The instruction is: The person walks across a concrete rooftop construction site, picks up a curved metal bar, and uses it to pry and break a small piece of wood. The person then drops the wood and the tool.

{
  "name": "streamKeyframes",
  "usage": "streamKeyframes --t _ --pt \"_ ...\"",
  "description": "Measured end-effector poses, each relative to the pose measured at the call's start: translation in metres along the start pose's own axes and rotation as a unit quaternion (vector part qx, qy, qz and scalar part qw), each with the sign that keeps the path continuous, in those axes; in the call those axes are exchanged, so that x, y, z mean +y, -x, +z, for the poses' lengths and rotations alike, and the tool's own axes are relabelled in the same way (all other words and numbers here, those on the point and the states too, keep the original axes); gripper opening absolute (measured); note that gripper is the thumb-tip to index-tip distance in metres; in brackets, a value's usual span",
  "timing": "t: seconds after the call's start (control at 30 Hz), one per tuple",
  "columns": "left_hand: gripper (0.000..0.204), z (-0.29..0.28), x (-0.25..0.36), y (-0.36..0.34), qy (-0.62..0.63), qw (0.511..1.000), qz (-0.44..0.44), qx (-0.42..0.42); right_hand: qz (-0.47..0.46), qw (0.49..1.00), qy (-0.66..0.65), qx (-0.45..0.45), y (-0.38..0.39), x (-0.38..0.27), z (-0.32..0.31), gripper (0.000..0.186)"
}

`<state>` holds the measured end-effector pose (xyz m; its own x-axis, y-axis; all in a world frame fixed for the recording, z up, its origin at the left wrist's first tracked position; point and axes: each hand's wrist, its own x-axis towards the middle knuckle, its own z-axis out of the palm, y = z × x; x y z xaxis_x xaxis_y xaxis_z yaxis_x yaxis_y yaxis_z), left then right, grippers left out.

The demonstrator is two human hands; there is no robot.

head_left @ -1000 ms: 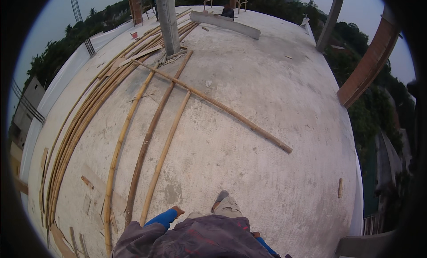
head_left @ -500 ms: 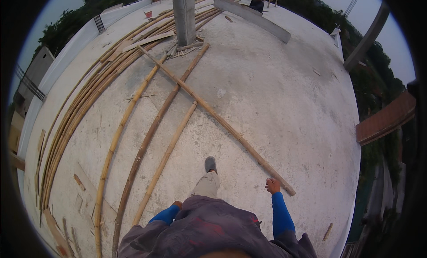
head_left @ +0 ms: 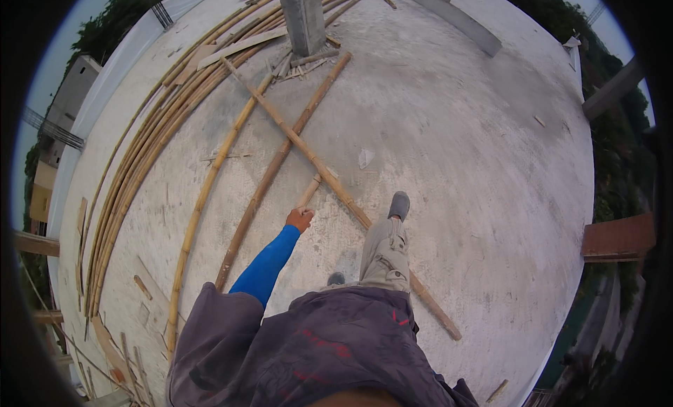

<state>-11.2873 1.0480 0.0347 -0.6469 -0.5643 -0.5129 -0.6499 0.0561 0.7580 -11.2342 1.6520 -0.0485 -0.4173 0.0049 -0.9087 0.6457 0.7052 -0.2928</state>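
Observation:
My left hand (head_left: pixel 300 219), at the end of a blue sleeve, is stretched forward with its fingers curled in. It overlaps the upper part of a short bamboo pole (head_left: pixel 311 188); I see no grip on that pole, and my arm hides most of it. A long bamboo pole (head_left: pixel 326 175) slants across the others, passing under my right leg. Left of my hand lie a brown bamboo pole (head_left: pixel 270 171) and a yellowish one (head_left: pixel 207 190). My right hand is out of view, beyond the lower edge of my dark shirt (head_left: pixel 336 337).
A concrete column (head_left: pixel 303 21) rises beyond the poles, with wood scraps at its foot. Several bamboo poles (head_left: pixel 151 126) curve along the left. A concrete beam (head_left: pixel 456 18) lies at the far right. My front shoe (head_left: pixel 399 205) is on the concrete floor (head_left: pixel 491 197).
My left hand has swung forward from beside my body, and my right hand has dropped out of view. My right foot has come forward; the poles lie as before.

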Motion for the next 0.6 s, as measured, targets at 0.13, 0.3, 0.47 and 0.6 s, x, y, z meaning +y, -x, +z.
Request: streamKeyframes --t 0.13,0.3,0.47,0.6 --pt "0.041 0.045 0.012 -0.085 0.053 0.986 -0.124 -0.096 -0.005 0.999 0.049 -0.019 -0.094 -0.126 -0.045 0.037" --pt "0.047 0.097 0.056 -0.164 -0.237 0.938 -0.189 -0.17 0.0 0.996 0.091 -0.025 -0.221 -0.374 -0.175 0.037" --pt "0.061 0.125 0.157 -0.249 -0.102 0.969 -0.216 -0.062 -0.245 0.963 -0.047 0.106 -0.312 -0.687 -0.359 0.037" --pt "0.054 0.148 0.25 -0.342 -0.028 0.992 -0.111 0.047 -0.335 0.933 -0.004 0.132 -0.322 -0.893 -0.45 0.04"
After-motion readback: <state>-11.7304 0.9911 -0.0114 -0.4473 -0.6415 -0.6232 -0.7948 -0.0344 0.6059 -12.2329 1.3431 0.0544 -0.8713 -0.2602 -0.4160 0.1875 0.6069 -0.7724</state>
